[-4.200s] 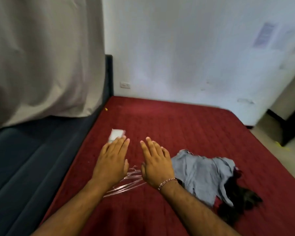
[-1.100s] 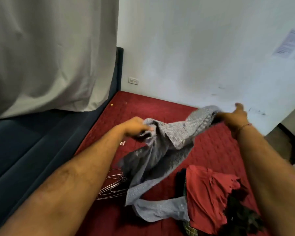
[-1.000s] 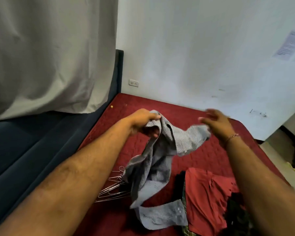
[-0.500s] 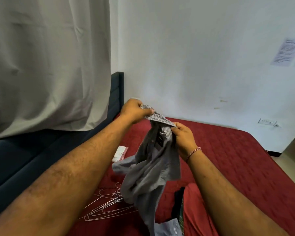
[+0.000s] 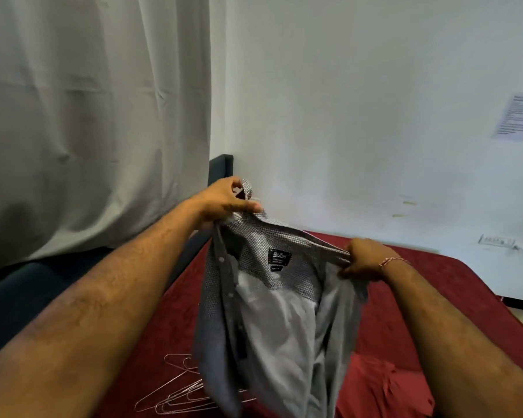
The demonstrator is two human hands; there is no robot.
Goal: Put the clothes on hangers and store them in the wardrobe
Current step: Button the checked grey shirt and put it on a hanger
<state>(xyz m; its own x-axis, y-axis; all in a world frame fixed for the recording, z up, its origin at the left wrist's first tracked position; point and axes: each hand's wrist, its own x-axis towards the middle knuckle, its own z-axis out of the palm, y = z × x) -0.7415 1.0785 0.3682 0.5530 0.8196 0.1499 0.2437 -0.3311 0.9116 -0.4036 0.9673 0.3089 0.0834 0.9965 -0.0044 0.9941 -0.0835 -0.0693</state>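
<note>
Both hands, left hand (image 5: 224,200) and right hand (image 5: 364,260), grip the grey shirt (image 5: 272,312) by its collar between curled fingers; light, limp cloth, best held at the shoulders, wire hangers (image 5: 182,393) below.

Two bare arms are showing, with no sleeves on them. Short dark hairs are growing along both arms. The left hand (image 5: 224,202) is wearing nothing. The right hand (image 5: 364,260) is wearing a thin band (image 5: 394,260) on its wrist, made of red and pale threads.
</note>
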